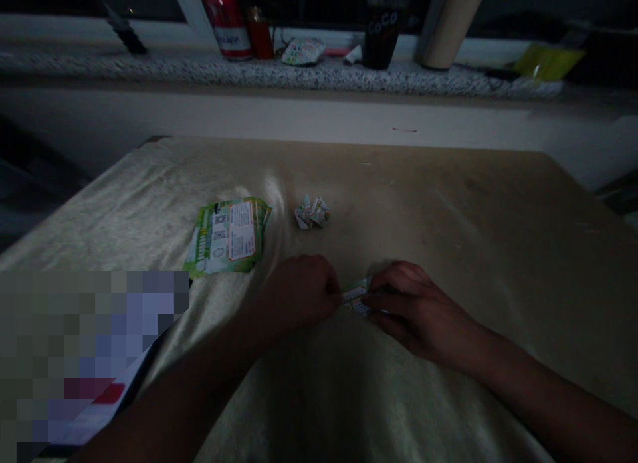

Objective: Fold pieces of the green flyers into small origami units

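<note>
Between my two hands, low over the cloth, is a small folded piece of printed paper point(355, 297) with a green edge. My left hand point(306, 287) is closed, its fingertips pinching the paper's left end. The thumb and fingers of my right hand point(413, 303) close on its right end and hide part of it. Just beyond the hands sits a folded paper piece point(312, 212) with pointed corners. A stack of green printed leaflets point(229, 236) lies to the left of it, the top one showing codes and a white text panel.
The table point(448, 217) wears a pale, shiny, creased cloth. At lower left is a blurred-out device point(124, 396). On the speckled windowsill point(309, 76) stand a red can point(230, 24), a lighter point(260, 34), a crumpled wrapper point(303, 52), a dark cup point(381, 34) and a beige tube point(451, 24).
</note>
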`<state>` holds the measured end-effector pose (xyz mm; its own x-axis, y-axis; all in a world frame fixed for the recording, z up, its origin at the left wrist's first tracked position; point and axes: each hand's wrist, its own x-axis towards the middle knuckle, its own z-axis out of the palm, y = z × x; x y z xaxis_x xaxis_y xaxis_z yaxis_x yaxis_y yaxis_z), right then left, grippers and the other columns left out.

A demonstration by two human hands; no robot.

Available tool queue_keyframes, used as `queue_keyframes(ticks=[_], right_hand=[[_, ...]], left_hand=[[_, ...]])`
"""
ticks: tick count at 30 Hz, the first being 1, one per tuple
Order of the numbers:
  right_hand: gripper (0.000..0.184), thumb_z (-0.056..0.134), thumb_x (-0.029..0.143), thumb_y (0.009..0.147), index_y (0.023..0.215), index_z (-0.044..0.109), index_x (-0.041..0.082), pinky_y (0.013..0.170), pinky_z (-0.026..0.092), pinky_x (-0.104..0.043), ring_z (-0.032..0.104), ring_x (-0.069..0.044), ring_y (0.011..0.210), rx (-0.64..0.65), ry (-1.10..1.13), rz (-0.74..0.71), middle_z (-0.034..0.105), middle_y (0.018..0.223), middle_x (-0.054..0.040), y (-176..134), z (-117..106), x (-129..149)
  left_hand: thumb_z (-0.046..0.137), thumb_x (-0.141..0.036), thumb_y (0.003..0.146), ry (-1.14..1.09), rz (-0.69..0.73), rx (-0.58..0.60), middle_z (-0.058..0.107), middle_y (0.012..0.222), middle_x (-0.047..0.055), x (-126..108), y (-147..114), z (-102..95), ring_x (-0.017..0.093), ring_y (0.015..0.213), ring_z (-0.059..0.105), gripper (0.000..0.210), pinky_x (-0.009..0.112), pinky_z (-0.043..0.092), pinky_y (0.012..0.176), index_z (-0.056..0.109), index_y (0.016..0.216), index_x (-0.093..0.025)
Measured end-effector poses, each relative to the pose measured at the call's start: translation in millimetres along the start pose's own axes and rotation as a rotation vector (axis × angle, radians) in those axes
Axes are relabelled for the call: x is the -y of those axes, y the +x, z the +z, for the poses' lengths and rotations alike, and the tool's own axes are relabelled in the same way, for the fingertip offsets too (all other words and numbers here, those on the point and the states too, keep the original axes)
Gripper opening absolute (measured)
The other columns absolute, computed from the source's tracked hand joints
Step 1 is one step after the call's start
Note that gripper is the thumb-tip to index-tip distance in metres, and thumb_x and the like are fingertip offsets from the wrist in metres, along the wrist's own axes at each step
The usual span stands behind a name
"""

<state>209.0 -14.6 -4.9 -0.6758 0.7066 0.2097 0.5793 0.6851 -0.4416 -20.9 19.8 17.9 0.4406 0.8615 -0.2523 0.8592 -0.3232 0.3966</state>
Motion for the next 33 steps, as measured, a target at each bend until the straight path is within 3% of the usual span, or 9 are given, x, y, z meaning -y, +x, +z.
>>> queue_keyframes(ticks=[12,17,21,25,28,33], right_hand=[[0.023,0.066,0.026,0.092,0.114,0.070,0.022,0.099,0.046,-0.043,0.058,-0.023,0.109,-0.033,0.062,-0.006,0.066,0.107,-0.0071,0,3,-5],[0.040,0.076,0.034,0.083,0.119,0.066,0.021,0.097,0.047,-0.046,0.057,-0.028,0.112,-0.163,0.008,0.098,0.065,0.115,-0.0103,-3,2,-11],[0.034,0.075,0.036,0.084,0.115,0.068,0.023,0.095,0.049,-0.047,0.059,-0.029,0.110,-0.158,-0.003,0.158,0.065,0.114,-0.0104,-6,-3,-18],[0.023,0.065,0.026,0.090,0.112,0.069,0.023,0.094,0.050,-0.046,0.061,-0.027,0.107,-0.186,-0.004,0.181,0.066,0.111,-0.0100,-8,-7,-26],[0.030,0.056,0.014,0.087,0.113,0.069,0.019,0.096,0.049,-0.050,0.060,-0.028,0.109,-0.201,-0.031,0.208,0.067,0.113,-0.0114,-10,-9,-30],[0.030,0.055,0.013,0.083,0.108,0.072,0.017,0.096,0.049,-0.052,0.060,-0.030,0.110,-0.194,-0.033,0.222,0.066,0.115,-0.0133,-11,-8,-30]], left_hand=[[0.063,-0.031,0.082,-0.152,0.046,-0.086,0.071,0.076,0.001,2,-7,2.2,0.017,0.070,0.063,0.015,0.029,0.043,0.067,0.072,0.080,-0.020],[0.069,-0.041,0.082,-0.118,0.117,-0.181,0.068,0.087,0.004,-3,-9,6.7,0.022,0.085,0.062,0.024,0.035,0.045,0.080,0.070,0.085,-0.018],[0.076,-0.033,0.076,-0.083,0.237,-0.181,0.065,0.097,0.005,-3,-9,15.4,0.024,0.099,0.058,0.020,0.038,0.044,0.091,0.069,0.089,-0.018],[0.076,-0.032,0.077,-0.057,0.268,-0.200,0.063,0.105,0.005,-3,-10,21.6,0.025,0.104,0.056,0.021,0.041,0.041,0.096,0.068,0.092,-0.020],[0.075,-0.032,0.079,-0.051,0.259,-0.203,0.062,0.109,0.005,-5,-10,23.8,0.025,0.106,0.054,0.022,0.042,0.040,0.097,0.068,0.095,-0.019],[0.073,-0.032,0.081,-0.026,0.238,-0.207,0.061,0.110,0.006,-8,-11,26.3,0.026,0.106,0.054,0.019,0.043,0.041,0.095,0.067,0.093,-0.019]])
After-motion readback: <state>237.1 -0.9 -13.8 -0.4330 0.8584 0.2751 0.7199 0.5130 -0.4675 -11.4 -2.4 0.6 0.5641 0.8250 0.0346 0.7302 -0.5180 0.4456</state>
